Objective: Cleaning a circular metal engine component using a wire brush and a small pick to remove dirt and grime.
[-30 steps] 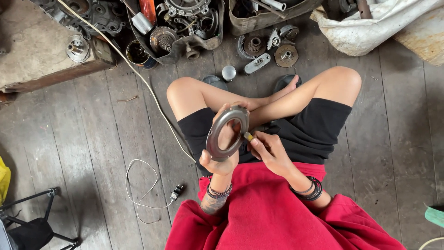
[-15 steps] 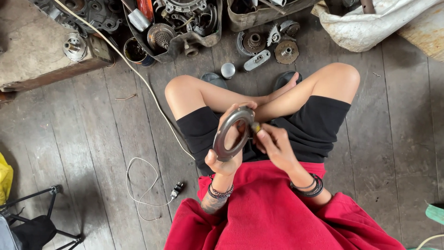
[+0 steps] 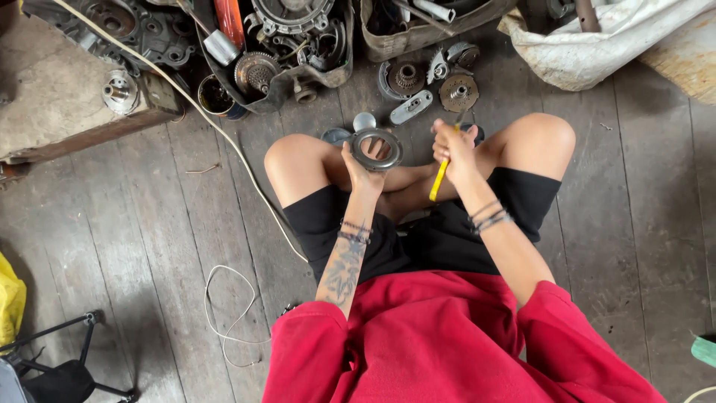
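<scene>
I sit cross-legged on a wooden plank floor in a red top and black shorts. My left hand is stretched forward over my left knee and grips a flat grey metal ring by its near edge. My right hand is stretched out beside it, closed around a thin yellow-handled tool whose handle points back toward me. The tool's tip is hidden by the hand. The two hands are a short way apart.
Greasy engine parts, gears and casings lie in a heap ahead, with loose metal parts beyond my knees. A white cable crosses the floor at left. A white sack lies at top right, a black stand at bottom left.
Both arms have stretched forward from my lap. The ring has gone from in front of my chest out over my knees, and my right hand with the yellow tool has moved away from it.
</scene>
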